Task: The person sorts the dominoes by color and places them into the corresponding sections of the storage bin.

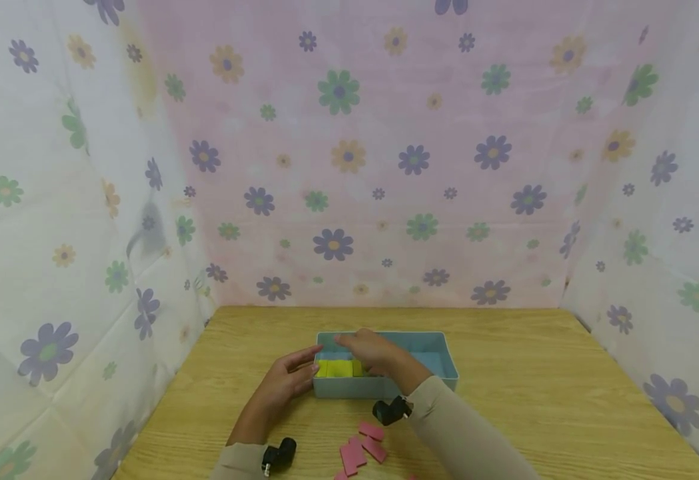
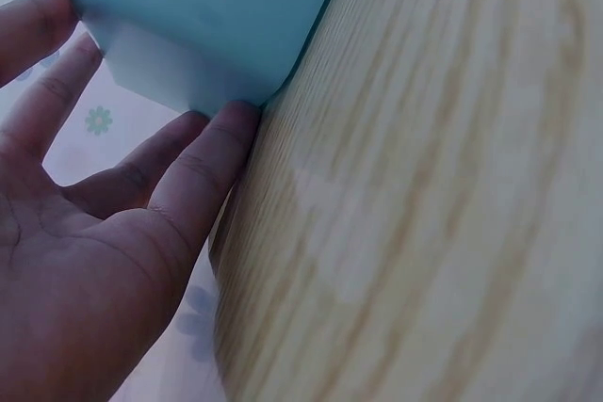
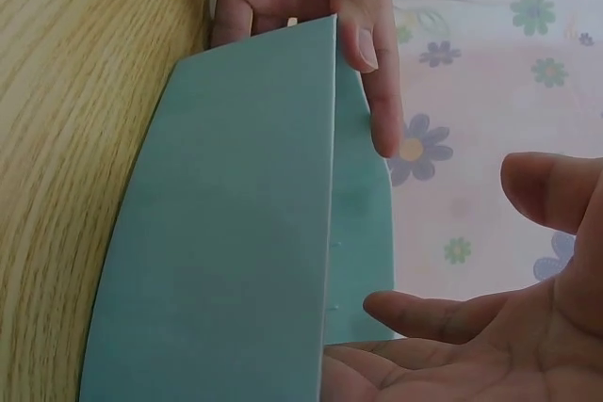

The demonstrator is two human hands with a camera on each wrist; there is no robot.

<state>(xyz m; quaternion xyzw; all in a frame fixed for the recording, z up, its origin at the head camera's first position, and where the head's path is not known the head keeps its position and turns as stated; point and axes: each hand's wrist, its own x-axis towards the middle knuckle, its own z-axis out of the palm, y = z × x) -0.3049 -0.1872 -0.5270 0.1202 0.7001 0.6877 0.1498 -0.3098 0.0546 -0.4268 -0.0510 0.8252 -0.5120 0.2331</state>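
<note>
A light blue rectangular box [image 1: 385,388] stands on the wooden table. Inside its left part lie several yellow tiles [image 1: 340,369] in a row. My left hand [image 1: 282,381] rests against the box's left end, its spread fingers touching the end wall and rim in the left wrist view. My right hand [image 1: 376,350] reaches over the front wall into the box, just right of the yellow tiles. In the right wrist view, thumb and index finger of the right hand [image 3: 480,327] are stretched wide apart, while its other fingers dip behind the box wall, their tips hidden.
Several pink tiles [image 1: 356,450] lie scattered on the table [image 1: 535,387] in front of the box, between the forearms. A black wrist camera [image 1: 391,410] sits near the right cuff. Flower-patterned cloth [image 1: 349,200] hangs behind and on both sides.
</note>
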